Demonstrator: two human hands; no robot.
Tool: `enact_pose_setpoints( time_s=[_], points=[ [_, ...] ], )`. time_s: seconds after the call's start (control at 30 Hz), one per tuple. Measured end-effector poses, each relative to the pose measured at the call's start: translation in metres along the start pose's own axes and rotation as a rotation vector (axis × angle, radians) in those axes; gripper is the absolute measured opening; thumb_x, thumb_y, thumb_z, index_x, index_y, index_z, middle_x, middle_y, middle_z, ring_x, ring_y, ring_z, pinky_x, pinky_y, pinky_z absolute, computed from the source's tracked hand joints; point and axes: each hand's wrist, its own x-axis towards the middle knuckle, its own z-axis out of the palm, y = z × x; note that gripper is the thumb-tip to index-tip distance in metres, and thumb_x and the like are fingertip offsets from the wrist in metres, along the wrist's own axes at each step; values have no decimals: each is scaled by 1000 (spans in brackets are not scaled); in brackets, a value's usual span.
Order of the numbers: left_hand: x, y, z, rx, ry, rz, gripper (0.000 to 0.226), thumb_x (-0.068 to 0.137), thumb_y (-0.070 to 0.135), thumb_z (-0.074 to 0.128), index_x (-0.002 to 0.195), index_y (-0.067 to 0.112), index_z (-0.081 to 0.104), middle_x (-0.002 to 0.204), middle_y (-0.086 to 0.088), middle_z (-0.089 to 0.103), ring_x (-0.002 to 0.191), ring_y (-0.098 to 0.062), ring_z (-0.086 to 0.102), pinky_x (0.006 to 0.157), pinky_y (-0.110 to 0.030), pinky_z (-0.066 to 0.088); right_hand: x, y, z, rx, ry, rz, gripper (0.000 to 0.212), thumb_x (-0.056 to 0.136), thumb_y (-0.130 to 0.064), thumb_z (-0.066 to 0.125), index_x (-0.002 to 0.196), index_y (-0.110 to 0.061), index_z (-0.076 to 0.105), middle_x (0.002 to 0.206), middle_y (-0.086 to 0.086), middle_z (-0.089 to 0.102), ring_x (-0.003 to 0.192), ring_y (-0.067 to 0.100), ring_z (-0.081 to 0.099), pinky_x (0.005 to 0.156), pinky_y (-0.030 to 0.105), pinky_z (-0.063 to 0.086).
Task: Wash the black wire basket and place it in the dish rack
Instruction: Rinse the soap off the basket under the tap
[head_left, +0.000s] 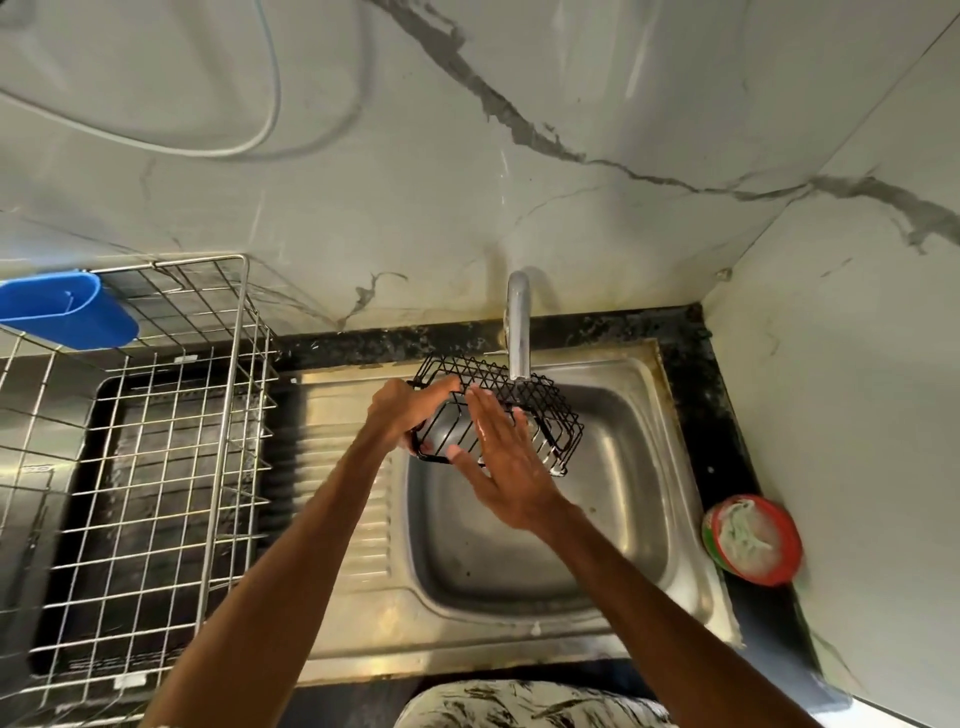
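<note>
The black wire basket (545, 410) hangs tilted over the steel sink (639, 467), right under the tap spout (518, 332). My left hand (410, 410) grips the basket's left end, fingers curled round the wires. My right hand (506, 462) lies flat with straight, wet fingers against the basket's open side. The metal wire dish rack (156, 467) stands on the counter to the left of the sink.
A blue plastic holder (67, 309) hangs on the rack's back left rim. A red-rimmed tub with a scrubber (750, 538) sits on the black counter right of the sink. Marble walls close in behind and on the right. The ribbed drainboard (343, 467) lies between rack and basin.
</note>
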Motion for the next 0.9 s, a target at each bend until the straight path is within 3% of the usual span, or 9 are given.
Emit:
enact_pose_setpoints(
  time_s=[0.13,0.23,0.3,0.4,0.53,0.63,0.73,0.83,0.9],
  points=[
    [-7,-6,-5,-127,-119,-73,77,81,67,76,117,0,61,97,-19,67,70,-40,75,41,-32,55,-1,47,-12,56,3,149,67,106,-58,22,162,-25,8,170,-7,2,155,6,-4,128,45,7],
    [-8,-3,-2,-155,-153,-122,87,79,60,82,132,-5,57,103,-23,66,83,-47,74,40,-39,57,-1,73,-27,81,-120,426,94,91,-80,2,163,-19,5,171,3,2,156,14,-1,127,45,0],
    [-9,7,3,-146,-153,-106,91,79,59,82,136,-6,55,120,-29,64,93,-51,71,36,-40,55,2,72,-33,94,-151,418,115,78,-90,-7,162,-14,12,170,7,9,156,20,4,127,48,1],
    [-14,30,8,-105,-185,-96,91,78,61,82,133,-6,56,127,-32,61,90,-53,70,34,-38,52,22,39,-29,205,-156,295,86,96,-75,7,162,-22,13,170,-1,10,156,13,3,127,49,0],
    [-9,53,3,-147,-303,-193,91,71,60,88,129,-2,55,138,-36,54,114,-57,63,48,-47,57,44,4,-26,129,-15,174,64,108,-48,23,158,-8,24,164,15,27,153,30,21,125,45,17],
    [-3,58,-3,-99,-339,-215,94,81,65,78,146,3,50,151,-33,45,123,-54,59,65,-51,58,25,0,-22,31,17,81,74,106,-56,15,162,-9,0,169,8,-1,156,17,-6,128,40,0],
    [4,55,-4,-61,-318,-222,93,81,68,76,145,5,52,143,-35,53,110,-51,67,69,-50,63,4,18,-9,-6,72,10,72,104,-60,9,163,-20,-1,171,-2,-4,156,10,-9,127,40,-3],
    [5,53,-4,-36,-298,-230,90,81,67,77,145,9,53,146,-33,51,102,-49,71,68,-50,64,-5,48,-7,10,69,120,67,105,-57,13,162,-26,-2,170,-7,-3,156,8,-7,127,43,-4],
    [5,53,-6,-18,-293,-211,88,85,64,74,150,11,49,153,-32,45,108,-51,70,82,-52,64,-11,72,-9,34,42,277,76,100,-67,10,162,-24,3,170,-1,6,156,12,1,127,45,0]
  ],
)
